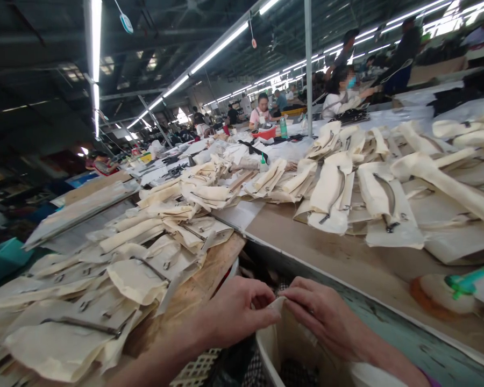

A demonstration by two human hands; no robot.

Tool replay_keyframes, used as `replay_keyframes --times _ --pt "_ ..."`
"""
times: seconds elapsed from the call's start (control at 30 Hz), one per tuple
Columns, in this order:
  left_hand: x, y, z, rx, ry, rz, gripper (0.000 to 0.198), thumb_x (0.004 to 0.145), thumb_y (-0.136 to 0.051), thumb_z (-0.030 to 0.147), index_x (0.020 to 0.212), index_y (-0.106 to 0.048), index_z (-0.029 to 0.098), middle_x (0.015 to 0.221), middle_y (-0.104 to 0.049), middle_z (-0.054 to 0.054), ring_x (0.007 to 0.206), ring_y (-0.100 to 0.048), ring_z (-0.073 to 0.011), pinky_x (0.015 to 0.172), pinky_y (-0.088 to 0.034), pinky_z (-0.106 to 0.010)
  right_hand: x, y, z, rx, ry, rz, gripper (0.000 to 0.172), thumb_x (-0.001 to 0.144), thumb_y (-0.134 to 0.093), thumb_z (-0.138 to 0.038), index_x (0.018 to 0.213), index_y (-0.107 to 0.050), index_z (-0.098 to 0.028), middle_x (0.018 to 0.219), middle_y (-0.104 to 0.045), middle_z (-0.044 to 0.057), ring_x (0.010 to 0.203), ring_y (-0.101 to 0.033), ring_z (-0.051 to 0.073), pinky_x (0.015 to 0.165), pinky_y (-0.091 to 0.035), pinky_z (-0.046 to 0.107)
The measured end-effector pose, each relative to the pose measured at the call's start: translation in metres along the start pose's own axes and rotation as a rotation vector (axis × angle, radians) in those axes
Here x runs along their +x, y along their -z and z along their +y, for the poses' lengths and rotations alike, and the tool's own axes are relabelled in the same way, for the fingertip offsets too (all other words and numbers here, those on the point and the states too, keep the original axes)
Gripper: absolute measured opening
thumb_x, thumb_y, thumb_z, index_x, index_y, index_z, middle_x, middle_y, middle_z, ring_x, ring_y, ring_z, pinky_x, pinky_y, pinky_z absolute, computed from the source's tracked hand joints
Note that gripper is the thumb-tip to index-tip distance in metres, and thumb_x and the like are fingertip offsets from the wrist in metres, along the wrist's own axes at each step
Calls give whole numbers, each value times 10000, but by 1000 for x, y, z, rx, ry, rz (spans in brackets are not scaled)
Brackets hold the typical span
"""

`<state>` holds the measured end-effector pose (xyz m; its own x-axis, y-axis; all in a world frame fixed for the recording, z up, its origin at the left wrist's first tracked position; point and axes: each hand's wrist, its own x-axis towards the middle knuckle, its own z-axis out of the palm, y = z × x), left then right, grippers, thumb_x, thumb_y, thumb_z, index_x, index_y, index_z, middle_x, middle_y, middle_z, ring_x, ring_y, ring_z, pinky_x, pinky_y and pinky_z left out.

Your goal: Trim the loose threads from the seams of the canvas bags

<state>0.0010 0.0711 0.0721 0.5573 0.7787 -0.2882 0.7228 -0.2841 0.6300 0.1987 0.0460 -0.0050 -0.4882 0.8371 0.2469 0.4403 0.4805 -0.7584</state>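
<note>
Material of cream colour point(291, 329) hangs at lower centre of the frame, its top edge pinched by the nearly closed fingers of my left hand point(242, 309) and my right hand point(321, 307). I would pull only gently, so the edge lies flat.

Left hand point(242, 309) points toward two o'clock, right hand point(322, 312) toward ten; fingers curled, both pinching, fingertips close together.
</note>
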Motion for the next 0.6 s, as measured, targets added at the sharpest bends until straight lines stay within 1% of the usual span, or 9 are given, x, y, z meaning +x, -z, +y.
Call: replay_keyframes --times 0.07,0.1,0.2,0.27,0.4,0.5,0.6 --pt "-4 -5 7 263 -39 56 225 896 -529 278 780 -690 172 705 -629 18 665 -556 -125 612 -339 -227 -1 2 0 -24 -4 -18 309 1014 -365 -272 917 -646 -189 886 -604 46 798 -581 162 718 -452 265" --pt "-5 -7 9 359 -57 77 260 919 -498 270 757 -675 171 716 -638 12 675 -569 -130 620 -336 -236 -1 2 -1 -37 -4 -25 318 1016 -358 -274 910 -646 -188 885 -599 47 800 -579 164 718 -452 266" --pt "-4 -14 13 516 -87 77 298 946 -459 245 710 -622 164 725 -639 5 671 -587 -134 606 -322 -247 -1 4 -3 -96 8 -50 313 1015 -352 -261 914 -640 -187 881 -592 45 799 -574 169 709 -443 273" --pt "-2 -15 14 576 -90 61 277 936 -475 231 701 -605 162 726 -640 3 659 -588 -135 585 -306 -255 1 5 -4 -158 22 -72 303 1009 -360 -242 873 -623 -179 867 -589 40 778 -568 166 683 -426 274" --pt "5 -18 13 654 -114 68 214 892 -515 169 694 -596 160 720 -643 -3 646 -573 -141 566 -272 -279 8 3 -4 -288 80 -79 325 984 -378 -203 710 -551 -176 767 -562 17 696 -528 151 625 -364 281" --pt "10 -22 7 626 -103 114 217 872 -518 152 665 -581 157 692 -634 -5 632 -553 -137 563 -257 -281 13 -2 -1 -299 114 -61 357 977 -358 -199 657 -516 -180 719 -548 9 686 -509 151 628 -340 290" --pt "13 -21 2 564 -59 138 247 872 -510 161 632 -568 152 662 -621 -3 616 -538 -126 557 -258 -262 17 -5 1 -285 89 -45 377 976 -343 -203 631 -494 -178 700 -539 9 675 -508 143 620 -334 279"
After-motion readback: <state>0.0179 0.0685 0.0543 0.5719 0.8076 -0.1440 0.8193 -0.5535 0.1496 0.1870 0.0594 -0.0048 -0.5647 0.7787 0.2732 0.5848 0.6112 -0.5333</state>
